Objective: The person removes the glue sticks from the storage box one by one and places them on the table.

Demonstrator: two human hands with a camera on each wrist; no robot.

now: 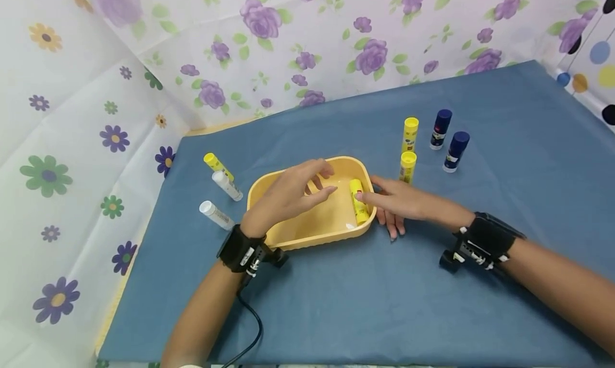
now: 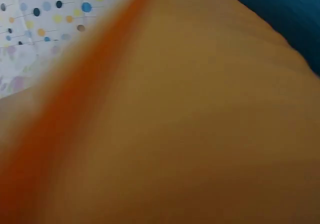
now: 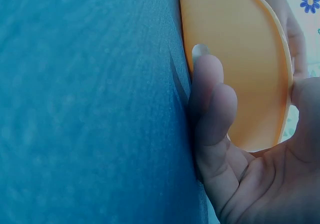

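A light-yellow plastic tray (image 1: 307, 242) sits on the blue-covered table, with one yellow glue stick (image 1: 358, 202) lying inside by its right wall. My left hand (image 1: 293, 192) hovers over the tray's left part, its fingers loosely bent around nothing. At the right end, my right hand (image 1: 396, 197) holds the tray's rim: the thumb reaches over it toward the glue stick, and the other fingers are outside. Bent fingers (image 3: 212, 109) lie low beside the tray's outer wall in the right wrist view. The left wrist view is mostly filled by the tray's blurred wall (image 2: 200, 84).
To the tray's left lie two white glue sticks (image 1: 227, 185) and a yellow glue stick (image 1: 218, 166). Two yellow glue sticks (image 1: 410, 135) and two dark-blue glue sticks (image 1: 455, 151) stand upright on the right. Flowered sheets (image 1: 288, 42) border the table. A black cable (image 1: 257, 325) hangs by the left forearm.
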